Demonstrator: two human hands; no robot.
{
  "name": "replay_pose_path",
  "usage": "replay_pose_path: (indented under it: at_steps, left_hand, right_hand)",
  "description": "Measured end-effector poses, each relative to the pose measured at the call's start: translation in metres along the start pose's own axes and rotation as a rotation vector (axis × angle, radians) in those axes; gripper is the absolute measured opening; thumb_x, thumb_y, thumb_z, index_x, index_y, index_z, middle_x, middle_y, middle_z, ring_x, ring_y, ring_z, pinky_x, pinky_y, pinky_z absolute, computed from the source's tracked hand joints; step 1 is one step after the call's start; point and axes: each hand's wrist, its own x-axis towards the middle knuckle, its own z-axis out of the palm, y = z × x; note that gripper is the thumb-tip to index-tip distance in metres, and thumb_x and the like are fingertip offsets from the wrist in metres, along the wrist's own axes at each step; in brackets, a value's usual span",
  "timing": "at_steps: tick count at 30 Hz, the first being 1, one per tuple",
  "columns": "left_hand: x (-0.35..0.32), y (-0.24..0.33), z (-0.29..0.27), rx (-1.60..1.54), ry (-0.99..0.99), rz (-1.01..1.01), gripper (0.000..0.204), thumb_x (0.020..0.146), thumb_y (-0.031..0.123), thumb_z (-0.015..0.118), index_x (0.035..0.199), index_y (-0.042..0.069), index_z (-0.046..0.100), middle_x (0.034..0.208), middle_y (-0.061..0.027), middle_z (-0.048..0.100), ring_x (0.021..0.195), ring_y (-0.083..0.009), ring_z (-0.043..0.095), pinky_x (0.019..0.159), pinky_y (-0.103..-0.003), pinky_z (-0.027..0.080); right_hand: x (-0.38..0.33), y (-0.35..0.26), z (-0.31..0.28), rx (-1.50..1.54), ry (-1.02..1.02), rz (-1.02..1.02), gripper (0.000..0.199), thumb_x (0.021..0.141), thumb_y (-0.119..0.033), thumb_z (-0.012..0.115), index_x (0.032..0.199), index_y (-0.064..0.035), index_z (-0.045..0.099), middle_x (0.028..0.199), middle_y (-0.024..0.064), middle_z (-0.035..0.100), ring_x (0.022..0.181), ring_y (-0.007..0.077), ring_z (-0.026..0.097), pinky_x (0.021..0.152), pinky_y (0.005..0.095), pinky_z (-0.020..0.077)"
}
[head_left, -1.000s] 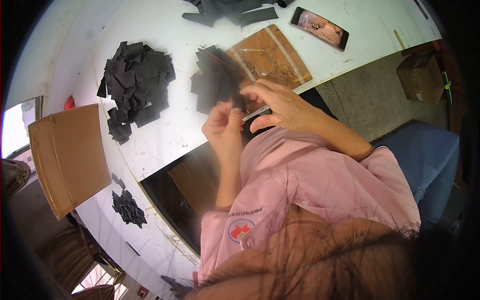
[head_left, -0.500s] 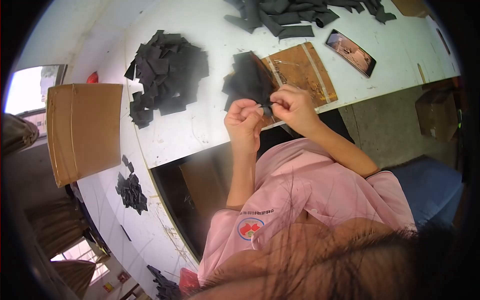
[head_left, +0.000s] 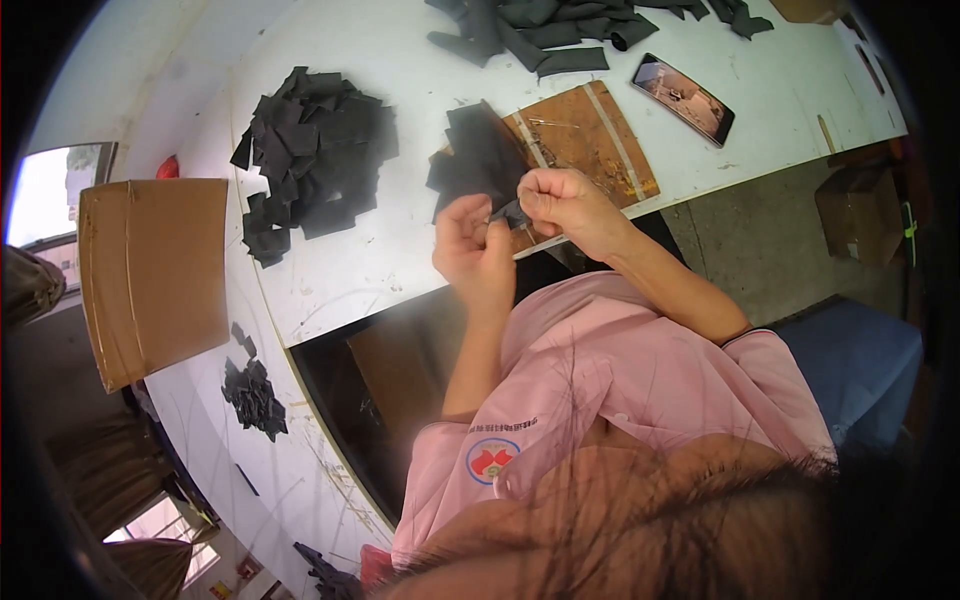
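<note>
A small black fabric piece (head_left: 513,214) is stretched between my two hands, just above the table's front edge. My right hand (head_left: 575,208) pinches its right end, thumb against curled fingers. My left hand (head_left: 472,255) holds the other end between thumb and fingertips, with the remaining fingers loosely bent. Behind the hands lies a stack of flat black fabric pieces (head_left: 478,150), partly on a worn brown board (head_left: 590,140) with pale strips across it. My fingers hide part of the held piece.
A large heap of black fabric pieces (head_left: 315,150) lies to the left, a smaller pile (head_left: 253,395) nearer me. Black fabric strips (head_left: 560,30) cover the far side. A phone (head_left: 683,98) lies right of the board. A cardboard box (head_left: 155,280) stands at left, another (head_left: 860,215) on the floor.
My right hand has turned, its knuckles now higher, and my left fingers have loosened somewhat from a tight pinch. The whole view has shifted slightly.
</note>
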Motion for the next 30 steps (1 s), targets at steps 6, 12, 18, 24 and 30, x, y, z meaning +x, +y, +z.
replay_pose_path:
  at_steps: [6,12,18,24,30]
  left_hand:
    - [0.0,0.03,-0.012,-1.085,-0.606,-0.558,0.041,0.066,-0.01,0.044,0.106,-0.011,0.034,0.059,-0.0083,0.047,0.03,-0.0042,0.031,0.031,-0.015,0.024]
    - [-0.007,0.036,0.002,-0.171,-0.361,-0.262,0.033,0.073,-0.004,0.053,0.104,-0.007,0.046,0.069,-0.0053,0.054,0.044,-0.0036,0.041,0.038,-0.016,0.032]
    - [-0.004,0.041,0.019,-0.227,-0.062,-0.064,0.011,0.077,0.001,0.056,0.088,-0.003,0.055,0.067,-0.0025,0.054,0.047,-0.0044,0.043,0.042,-0.014,0.032]
    - [0.037,0.071,0.016,-1.122,-0.428,-0.446,0.031,0.079,-0.003,0.041,0.109,-0.005,0.044,0.077,-0.0135,0.053,0.033,-0.0039,0.033,0.032,-0.016,0.024]
    - [0.075,0.077,0.021,-1.702,-0.766,-0.715,0.036,0.079,0.002,0.037,0.115,-0.005,0.037,0.071,-0.0121,0.051,0.029,-0.0043,0.032,0.028,-0.017,0.022]
  right_hand:
    - [-0.01,-0.004,0.007,-0.045,-0.094,-0.158,0.016,0.083,-0.02,0.051,0.076,-0.0054,0.053,0.067,-0.0025,0.049,0.061,0.0044,0.044,0.053,0.0158,0.0361]
    - [-0.015,-0.02,0.008,0.127,0.1,-0.075,0.015,0.084,-0.016,0.05,0.077,-0.0029,0.052,0.078,0.0,0.052,0.067,0.0049,0.049,0.051,0.0202,0.0407]
    - [-0.013,-0.046,0.03,-0.806,0.266,-0.659,0.011,0.073,-0.005,0.057,0.071,-0.0017,0.046,0.068,0.0074,0.05,0.057,0.0172,0.05,0.049,0.0268,0.0378]
    - [0.006,-0.093,0.029,-0.785,0.255,-0.523,0.014,0.079,-0.01,0.053,0.071,-0.0013,0.046,0.064,0.0022,0.045,0.06,0.0084,0.041,0.055,0.0212,0.0351]
    - [0.034,-0.122,0.027,-0.474,-0.073,-0.243,0.018,0.082,-0.018,0.05,0.072,-0.0034,0.051,0.061,-0.0047,0.041,0.056,0.0033,0.035,0.049,0.0186,0.0304]
